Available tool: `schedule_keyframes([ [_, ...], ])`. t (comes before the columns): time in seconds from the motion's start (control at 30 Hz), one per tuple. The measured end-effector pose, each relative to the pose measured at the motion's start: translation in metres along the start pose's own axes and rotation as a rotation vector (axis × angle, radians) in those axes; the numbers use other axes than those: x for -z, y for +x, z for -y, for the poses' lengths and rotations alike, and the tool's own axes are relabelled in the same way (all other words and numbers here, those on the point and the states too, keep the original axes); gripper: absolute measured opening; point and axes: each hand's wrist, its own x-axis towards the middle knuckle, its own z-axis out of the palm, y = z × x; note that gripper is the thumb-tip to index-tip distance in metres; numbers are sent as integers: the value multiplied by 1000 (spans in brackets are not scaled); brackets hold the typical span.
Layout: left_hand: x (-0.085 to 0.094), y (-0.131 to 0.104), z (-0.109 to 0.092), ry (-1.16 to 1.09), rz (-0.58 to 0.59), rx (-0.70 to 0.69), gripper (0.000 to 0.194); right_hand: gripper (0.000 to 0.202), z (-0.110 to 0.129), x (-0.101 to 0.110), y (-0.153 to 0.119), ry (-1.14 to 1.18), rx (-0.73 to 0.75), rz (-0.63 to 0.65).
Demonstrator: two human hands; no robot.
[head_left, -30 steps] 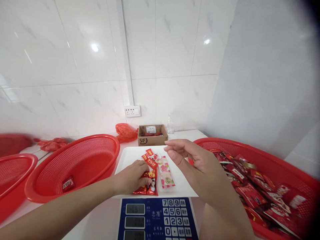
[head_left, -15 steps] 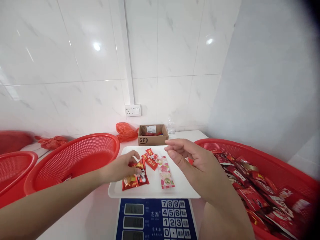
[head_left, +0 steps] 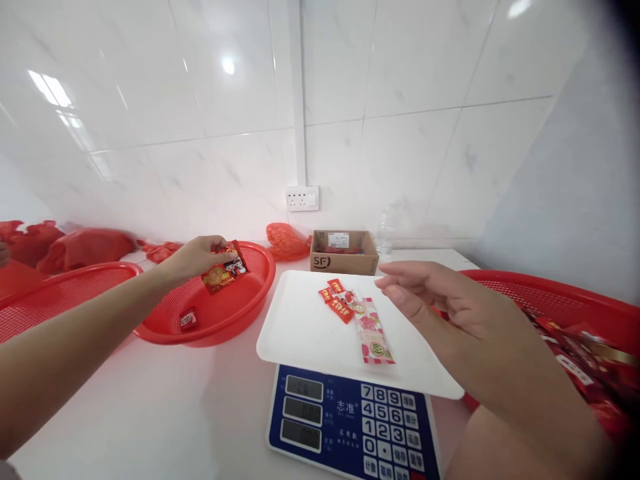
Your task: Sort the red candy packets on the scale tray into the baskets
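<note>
My left hand (head_left: 203, 257) pinches a red snack packet (head_left: 225, 270) over the red basket (head_left: 250, 303) at the left. Inside that basket lies a small red packet (head_left: 189, 319). Over the right side of the white tray (head_left: 295, 327), my right hand (head_left: 425, 300) is held with its fingers apart and nothing between them. On the tray lie a pink and white packet (head_left: 374, 333) and several small red packets (head_left: 341, 307), close together. The tray rests on a blue scale (head_left: 345, 413) with number keys.
A right-hand red basket (head_left: 540, 283) holds many red packets. Behind the tray stand a cardboard box (head_left: 344, 263), a clear bottle (head_left: 385, 230) and a red plastic bag (head_left: 286, 242). Another basket (head_left: 110, 268) and red bags stand far left.
My left hand has lifted the red snack packet off the tray and carried it left over the basket. The view has turned left; my right hand keeps its open shape.
</note>
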Motion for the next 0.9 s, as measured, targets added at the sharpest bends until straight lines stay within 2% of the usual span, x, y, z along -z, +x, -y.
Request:
schedule_keyframes([
  [0.1,3,6,17,121,-60,-4,36,25,-1,-1,1,-2,-4,-1],
  [0.23,-2,13,32,347,-86,-44,30,24,0,-2,0,-42,-2,3],
  [0.33,-14,14,32,470,-82,-99,40,22,2,-3,1,-34,-15,8],
  [0.4,-26,11,25,502,-67,-172,51,22,3,-5,2,-19,-20,18],
  [0.47,-44,5,11,499,-21,-272,53,22,4,-6,4,-6,-32,21],
  [0.53,-66,-2,-5,475,72,-391,53,23,4,-7,4,12,-45,26],
  [0.67,-122,-13,-36,419,313,-629,61,23,6,-6,3,31,-84,23],
  [0.73,-151,-12,-46,393,390,-708,69,23,6,-5,1,27,-98,28],
  [0.8,-176,-7,-54,372,421,-767,76,24,5,-3,0,21,-92,38],
  [0.9,-200,5,-63,344,422,-837,66,26,2,0,0,12,-76,37],
])
